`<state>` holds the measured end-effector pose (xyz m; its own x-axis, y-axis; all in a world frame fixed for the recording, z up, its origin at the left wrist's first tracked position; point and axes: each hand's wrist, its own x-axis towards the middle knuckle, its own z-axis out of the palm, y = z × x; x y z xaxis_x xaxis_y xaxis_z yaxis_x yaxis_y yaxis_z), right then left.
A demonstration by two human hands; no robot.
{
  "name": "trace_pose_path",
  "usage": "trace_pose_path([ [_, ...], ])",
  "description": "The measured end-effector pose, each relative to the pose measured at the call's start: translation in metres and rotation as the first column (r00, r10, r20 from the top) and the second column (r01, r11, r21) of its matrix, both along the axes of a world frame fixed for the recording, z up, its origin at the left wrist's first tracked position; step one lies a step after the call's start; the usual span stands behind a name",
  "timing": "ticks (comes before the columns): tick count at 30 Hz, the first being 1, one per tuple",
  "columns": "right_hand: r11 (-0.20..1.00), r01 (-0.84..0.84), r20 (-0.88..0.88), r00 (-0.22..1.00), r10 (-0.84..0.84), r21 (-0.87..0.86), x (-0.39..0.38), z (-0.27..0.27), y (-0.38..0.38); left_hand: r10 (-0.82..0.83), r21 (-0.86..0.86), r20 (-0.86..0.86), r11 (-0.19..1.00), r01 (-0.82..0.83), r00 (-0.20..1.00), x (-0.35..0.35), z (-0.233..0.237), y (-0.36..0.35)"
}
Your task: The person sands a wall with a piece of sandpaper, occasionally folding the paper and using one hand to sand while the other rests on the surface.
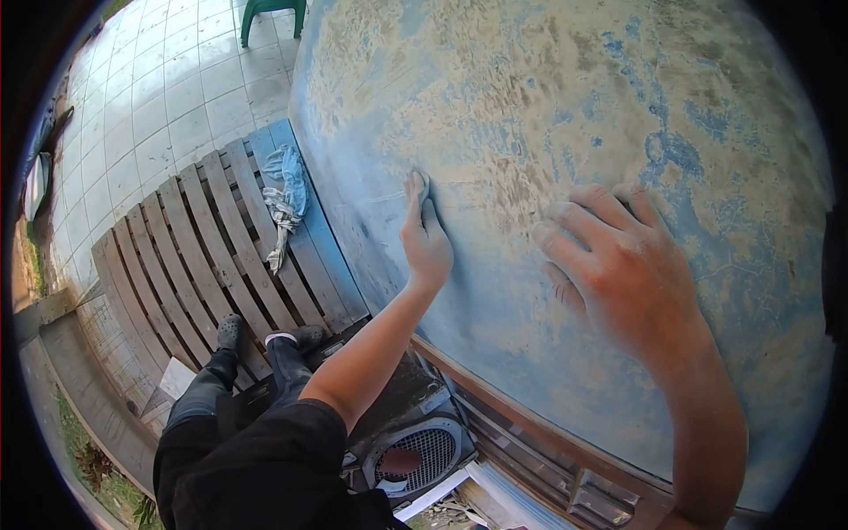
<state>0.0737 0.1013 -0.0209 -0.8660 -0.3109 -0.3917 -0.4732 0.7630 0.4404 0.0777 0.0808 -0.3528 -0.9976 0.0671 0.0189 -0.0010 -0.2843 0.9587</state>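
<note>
A large wall (521,141) with patchy, peeling blue and beige paint is in front of me. My left hand (428,247) is against it near the middle of the view, seen edge-on, with its fingers pressed together. A small greyish edge shows at the fingertips; what it is I cannot make out. Dust covers my right hand (623,274), which rests on the wall farther right. Its fingers are bent and spread apart, and nothing shows between them. The wall surface under the palm is hidden.
I stand on a slatted wooden platform (190,256) holding a crumpled blue and white cloth (287,199). Below are an outdoor fan unit (420,455) and a wooden frame with louvres (530,455). A green plastic chair (272,7) stands on the tiled floor (150,106).
</note>
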Motion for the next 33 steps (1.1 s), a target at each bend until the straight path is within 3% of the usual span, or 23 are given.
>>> trace_pose_path([
  [1, 1.000, 0.006, -0.003, 1.000, -0.006, 0.001, 0.000, 0.000, 0.000, 0.043, -0.013, 0.133, 0.999, -0.042, 0.990, -0.007, 0.007, 0.001],
  [5, 1.000, -0.006, -0.008, 1.000, 0.006, -0.024, 0.000, 0.001, 0.000, 0.044, -0.025, 0.142, 0.999, -0.040, 0.989, 0.012, 0.043, 0.001],
  [7, 0.999, -0.013, -0.010, 1.000, 0.013, -0.033, -0.002, 0.001, 0.000, -0.049, 0.018, -0.164, 0.998, 0.052, 0.985, 0.033, 0.048, -0.008],
  [8, 0.999, -0.005, -0.010, 1.000, 0.005, -0.033, -0.001, 0.000, 0.001, -0.047, 0.017, -0.160, 0.999, 0.051, 0.986, 0.034, 0.044, -0.012],
  [10, 0.999, -0.004, -0.006, 1.000, 0.004, -0.032, -0.001, 0.000, 0.000, -0.152, -0.082, -0.360, 0.988, 0.131, 0.920, 0.035, 0.020, -0.021],
  [11, 0.999, 0.009, 0.000, 1.000, -0.009, -0.032, -0.001, 0.000, -0.001, -0.115, -0.108, -0.381, 0.991, 0.079, 0.917, 0.028, 0.000, -0.017],
  [12, 0.999, 0.022, 0.006, 1.000, -0.022, -0.031, -0.001, 0.000, -0.001, -0.111, -0.106, -0.378, 0.991, 0.076, 0.919, 0.020, -0.010, -0.013],
  [14, 0.999, 0.011, 0.010, 1.000, -0.010, -0.035, -0.001, -0.001, 0.000, -0.024, -0.128, -0.163, 0.992, 0.003, 0.986, 0.013, -0.020, -0.010],
  [15, 0.999, 0.003, 0.004, 1.000, -0.003, -0.039, -0.001, -0.001, 0.000, -0.020, -0.121, -0.135, 0.993, 0.004, 0.991, 0.014, -0.015, -0.008],
  [20, 0.999, 0.012, -0.004, 1.000, -0.012, -0.037, 0.000, 0.001, 0.000, -0.133, -0.028, -0.135, 0.991, 0.130, 0.982, 0.037, 0.037, -0.020],
  [28, 0.997, 0.051, 0.021, 0.999, -0.050, -0.055, -0.001, 0.002, -0.002, 0.002, -0.046, -0.203, 0.999, -0.012, 0.979, 0.027, 0.025, 0.000],
  [33, 0.997, 0.073, 0.058, 0.996, -0.073, 0.010, -0.001, 0.003, -0.001, 0.071, 0.004, -0.089, 0.997, -0.071, 0.993, -0.023, 0.044, 0.008],
])
